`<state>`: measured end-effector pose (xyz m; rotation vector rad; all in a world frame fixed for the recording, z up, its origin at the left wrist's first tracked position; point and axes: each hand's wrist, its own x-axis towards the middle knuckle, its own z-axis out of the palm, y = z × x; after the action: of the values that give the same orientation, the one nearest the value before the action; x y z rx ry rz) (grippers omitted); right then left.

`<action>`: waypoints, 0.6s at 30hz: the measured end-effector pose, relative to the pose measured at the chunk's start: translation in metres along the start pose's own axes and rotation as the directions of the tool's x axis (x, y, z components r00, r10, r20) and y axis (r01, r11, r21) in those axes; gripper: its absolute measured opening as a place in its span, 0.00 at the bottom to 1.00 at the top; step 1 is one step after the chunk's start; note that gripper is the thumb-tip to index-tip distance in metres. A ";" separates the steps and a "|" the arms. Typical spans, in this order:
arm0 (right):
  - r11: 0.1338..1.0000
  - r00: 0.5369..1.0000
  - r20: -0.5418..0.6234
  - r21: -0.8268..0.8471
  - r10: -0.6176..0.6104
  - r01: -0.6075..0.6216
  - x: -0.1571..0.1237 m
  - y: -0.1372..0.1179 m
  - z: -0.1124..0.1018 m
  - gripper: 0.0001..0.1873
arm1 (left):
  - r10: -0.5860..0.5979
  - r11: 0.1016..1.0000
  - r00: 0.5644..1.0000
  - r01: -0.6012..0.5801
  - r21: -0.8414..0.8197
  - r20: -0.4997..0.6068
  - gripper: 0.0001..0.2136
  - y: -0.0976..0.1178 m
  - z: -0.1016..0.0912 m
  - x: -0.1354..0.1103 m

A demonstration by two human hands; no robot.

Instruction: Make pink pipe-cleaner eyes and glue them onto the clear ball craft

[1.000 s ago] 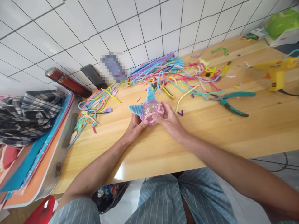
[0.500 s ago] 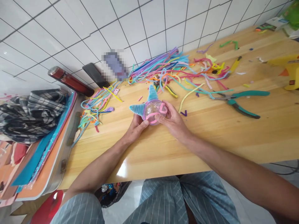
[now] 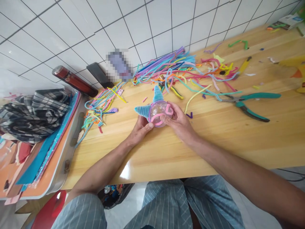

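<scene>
Between my two hands is a clear round ball (image 3: 156, 109) with a purple rim, two blue pipe-cleaner ears and curved pink pipe-cleaner pieces on its front. The ears point up and to the left. My left hand (image 3: 142, 128) grips its lower left edge, thumb in front and fingers mostly hidden behind. My right hand (image 3: 179, 121) holds the right side, its thumb pressed by a pink pipe-cleaner loop (image 3: 157, 119). A short bent purple pipe-cleaner piece (image 3: 190, 114) lies right of my right hand, near a pale yellow pipe cleaner (image 3: 196, 98).
Teal-handled pliers (image 3: 247, 103) lie to the right, a yellow glue gun (image 3: 294, 68) beyond. Pipe cleaners (image 3: 164, 65) heap along the tiled wall, with another pile (image 3: 100, 109) at left. A red-brown flask (image 3: 75, 81), a black case (image 3: 99, 74) and an orange-lined bin (image 3: 56, 165) stand left.
The camera view shifts slightly, so the table things sit a little further right. Both hands keep the same hold on the eared ball.
</scene>
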<state>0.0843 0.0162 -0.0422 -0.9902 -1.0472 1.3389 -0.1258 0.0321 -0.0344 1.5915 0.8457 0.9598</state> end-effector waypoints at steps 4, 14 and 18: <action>1.000 1.000 -0.004 0.003 -0.003 0.003 0.001 -0.001 -0.001 0.51 | 0.006 0.999 0.999 -0.005 -0.040 0.034 0.45 0.001 -0.001 0.001; 0.996 1.000 -0.008 0.081 0.025 -0.024 0.004 0.000 -0.001 0.49 | 0.012 0.998 1.000 -0.011 -0.066 0.010 0.43 -0.006 -0.002 0.004; 0.997 0.999 0.026 0.073 0.027 -0.029 0.005 0.000 -0.002 0.50 | 0.011 0.998 1.000 -0.012 -0.069 -0.011 0.44 -0.009 -0.002 0.005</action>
<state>0.0864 0.0213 -0.0424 -0.9391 -0.9986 1.4061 -0.1262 0.0389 -0.0420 1.5353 0.8032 0.9966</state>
